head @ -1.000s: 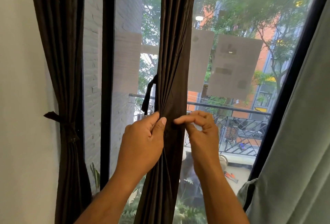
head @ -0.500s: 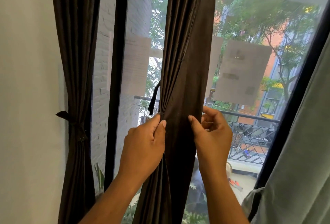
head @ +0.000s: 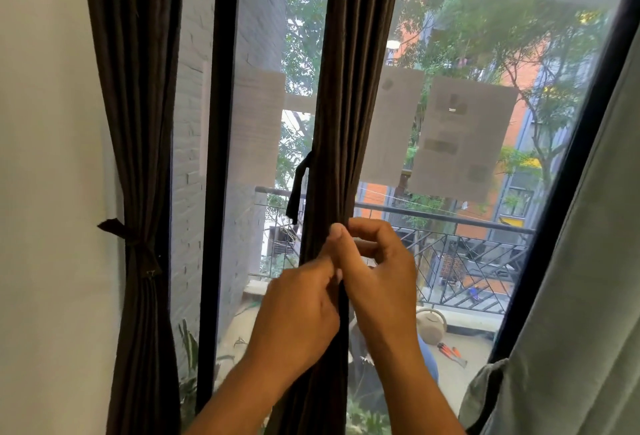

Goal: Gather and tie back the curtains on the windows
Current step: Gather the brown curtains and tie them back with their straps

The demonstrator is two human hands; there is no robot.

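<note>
One curtain is done and one is in your hands. The left curtain (head: 138, 157), hanging against the wall (head: 45, 192), is already bunched into a narrow column and cinched at its waist by a dark tie (head: 138, 251), with one end of that tie sticking out toward the wall.

The middle curtain (head: 349, 88) hangs in front of the window (head: 485, 36), and you have it gathered into a tight bundle of pleats. Your left hand (head: 298, 313) is closed around the bundle from its left side, thumb pressing up along the front. Your right hand (head: 377, 268) is clamped on the same spot from the right, thumb tip pushed against the pleats and fingers curled round behind — whether those fingers also pinch the tie I cannot tell.

This curtain is not tied yet. Its strap (head: 298, 188) dangles loose off the left edge of the bundle, just above your hands, and is wrapped round nothing. So the gathering looks finished here, and what is left is to bring the strap round the bundle and fasten it.

At the right edge hangs a grey-green curtain (head: 571, 296) — loose and spreading, with no tie visible on it. If it counts among the curtains to be tied, it is untouched, which puts you somewhere near the midpoint of the job by my reckoning.
</note>
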